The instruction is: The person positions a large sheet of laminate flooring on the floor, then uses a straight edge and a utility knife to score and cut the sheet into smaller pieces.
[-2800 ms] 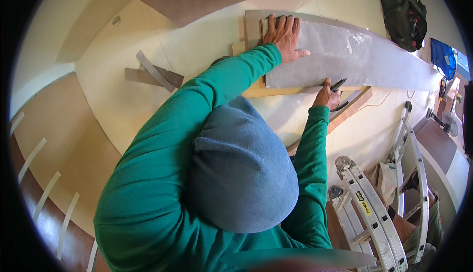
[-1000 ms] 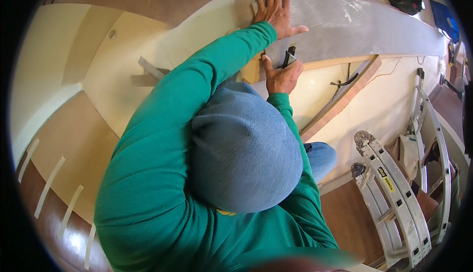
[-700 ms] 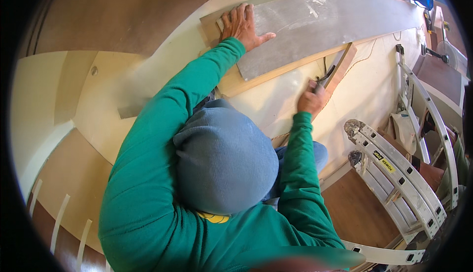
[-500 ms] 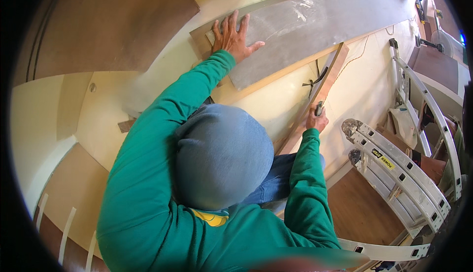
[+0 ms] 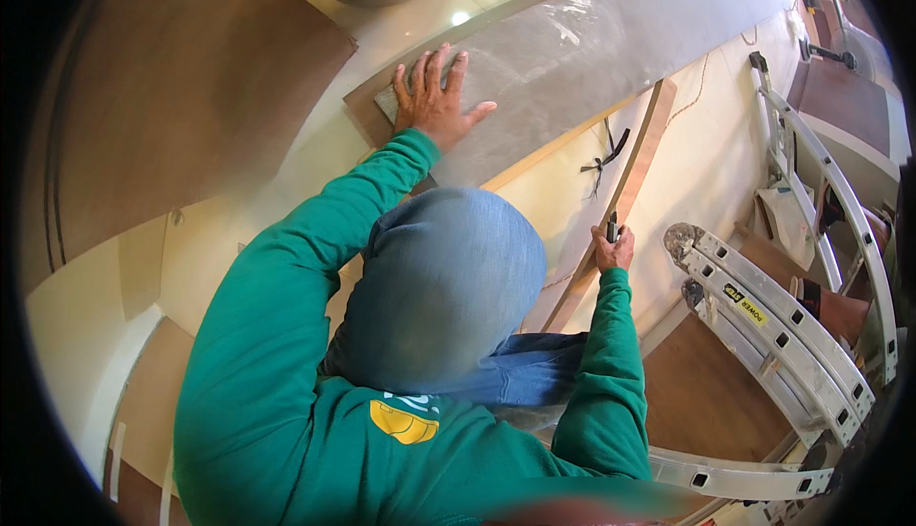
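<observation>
Head view: right hand (image 5: pixel 615 249) closed round a dark pen-like tool (image 5: pixel 612 228), tip up, resting on a narrow wooden strip (image 5: pixel 637 159) that runs diagonally over the cream surface (image 5: pixel 706 168). Left hand (image 5: pixel 434 102) open, fingers spread, pressed flat on the near end of a long grey film-covered panel (image 5: pixel 611 44). Best done with steady palm pressure so the panel cannot slide. Black cord (image 5: pixel 603 156) just beside the strip; aluminium ladder (image 5: pixel 773 307) crowding the right side.
</observation>
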Available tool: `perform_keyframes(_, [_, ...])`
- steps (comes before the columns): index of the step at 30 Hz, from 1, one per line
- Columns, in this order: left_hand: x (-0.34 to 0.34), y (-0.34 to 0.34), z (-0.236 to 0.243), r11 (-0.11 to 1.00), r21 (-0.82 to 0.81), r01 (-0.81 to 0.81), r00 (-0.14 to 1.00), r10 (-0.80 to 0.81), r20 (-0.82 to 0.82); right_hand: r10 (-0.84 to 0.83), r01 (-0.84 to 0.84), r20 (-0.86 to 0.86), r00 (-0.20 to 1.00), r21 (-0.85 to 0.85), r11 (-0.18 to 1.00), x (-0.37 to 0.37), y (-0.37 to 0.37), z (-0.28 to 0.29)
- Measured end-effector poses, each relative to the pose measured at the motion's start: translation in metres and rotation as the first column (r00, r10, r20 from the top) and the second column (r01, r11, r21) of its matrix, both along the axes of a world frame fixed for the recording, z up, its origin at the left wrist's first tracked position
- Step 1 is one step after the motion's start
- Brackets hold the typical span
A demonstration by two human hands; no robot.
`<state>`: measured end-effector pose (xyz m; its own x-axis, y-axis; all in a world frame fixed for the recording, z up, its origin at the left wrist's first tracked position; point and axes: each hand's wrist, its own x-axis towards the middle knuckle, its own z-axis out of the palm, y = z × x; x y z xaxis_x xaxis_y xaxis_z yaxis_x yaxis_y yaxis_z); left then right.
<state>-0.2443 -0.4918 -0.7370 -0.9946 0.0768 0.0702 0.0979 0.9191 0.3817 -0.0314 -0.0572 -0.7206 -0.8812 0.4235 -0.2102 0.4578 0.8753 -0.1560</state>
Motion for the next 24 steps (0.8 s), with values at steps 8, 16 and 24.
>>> perform_keyframes(8, [-0.003, -0.001, 0.001, 0.999, 0.03, 0.024, 0.999, -0.025, 0.023, 0.011, -0.017, 0.245, 0.97, 0.023, 1.0, 0.0, 0.021, 0.064])
perform_keyframes(16, [-0.002, -0.005, 0.0, 0.999, 0.041, 0.022, 0.999, -0.02, -0.05, 0.027, -0.007, 0.181, 0.983, -0.11, 0.994, 0.009, -0.016, 0.122])
perform_keyframes(24, [-0.002, 0.004, 0.004, 0.999, 0.048, 0.008, 0.993, -0.002, -0.115, 0.205, -0.073, -0.512, 0.834, 0.267, 0.961, -0.091, -0.027, 0.172])
